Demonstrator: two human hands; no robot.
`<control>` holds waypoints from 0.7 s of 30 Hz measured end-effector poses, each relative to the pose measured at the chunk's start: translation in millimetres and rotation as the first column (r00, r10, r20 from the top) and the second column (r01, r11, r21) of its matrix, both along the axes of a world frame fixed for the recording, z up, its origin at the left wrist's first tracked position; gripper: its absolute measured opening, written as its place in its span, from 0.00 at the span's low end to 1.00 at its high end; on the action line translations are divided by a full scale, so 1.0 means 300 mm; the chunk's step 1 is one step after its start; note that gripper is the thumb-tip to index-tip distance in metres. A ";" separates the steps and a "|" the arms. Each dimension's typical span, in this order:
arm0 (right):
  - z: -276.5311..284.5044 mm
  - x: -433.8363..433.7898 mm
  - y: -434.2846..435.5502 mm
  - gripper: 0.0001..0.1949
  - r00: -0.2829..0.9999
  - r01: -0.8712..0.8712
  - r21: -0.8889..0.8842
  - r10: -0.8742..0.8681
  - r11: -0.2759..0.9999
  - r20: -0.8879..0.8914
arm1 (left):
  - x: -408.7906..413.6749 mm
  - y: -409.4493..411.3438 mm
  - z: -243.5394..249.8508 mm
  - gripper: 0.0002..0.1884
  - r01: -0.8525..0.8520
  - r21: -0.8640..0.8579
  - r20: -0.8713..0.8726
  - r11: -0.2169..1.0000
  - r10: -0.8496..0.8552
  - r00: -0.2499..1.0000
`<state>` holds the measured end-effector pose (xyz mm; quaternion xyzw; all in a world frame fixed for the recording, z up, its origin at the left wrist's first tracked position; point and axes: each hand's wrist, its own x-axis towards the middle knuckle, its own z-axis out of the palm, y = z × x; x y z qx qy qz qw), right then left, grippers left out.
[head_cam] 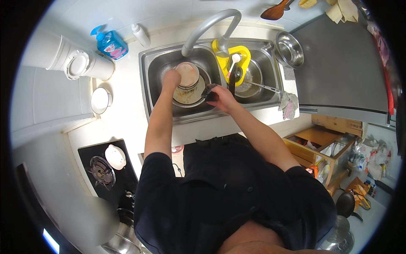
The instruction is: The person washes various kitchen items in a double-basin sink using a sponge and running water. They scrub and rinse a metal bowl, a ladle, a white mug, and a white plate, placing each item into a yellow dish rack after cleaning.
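Note:
In the left basin of a double stainless-steel sink (158, 60), my left hand (171, 78) grips the rim of a light-coloured bowl (187, 75) that holds cloudy liquid. Below the bowl sits a larger round pan (192, 96) with brownish residue floating in its liquid. My right hand (223, 99) pinches a dark scouring pad (209, 92) over the pan's right edge. The grey faucet (213, 19) arches above both basins. My left fingertips are partly hidden by the hand itself.
A yellow drain basket (244, 52) with a white-handled brush (233, 62) stands by the divider. The right basin holds a metal pot (254, 85) and a ladle handle (265, 86). A steel bowl (288, 50), cloth (288, 104), soap bottle (113, 46) and enamel mug (100, 101) line the counter.

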<state>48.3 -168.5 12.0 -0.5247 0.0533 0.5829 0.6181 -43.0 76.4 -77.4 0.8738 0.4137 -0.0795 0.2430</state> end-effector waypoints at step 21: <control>-0.229 -0.039 0.254 0.05 -0.374 -0.769 -0.478 0.308 0.424 0.875 | -0.239 -0.306 0.155 0.24 -0.319 -0.920 0.066 0.227 0.893 0.445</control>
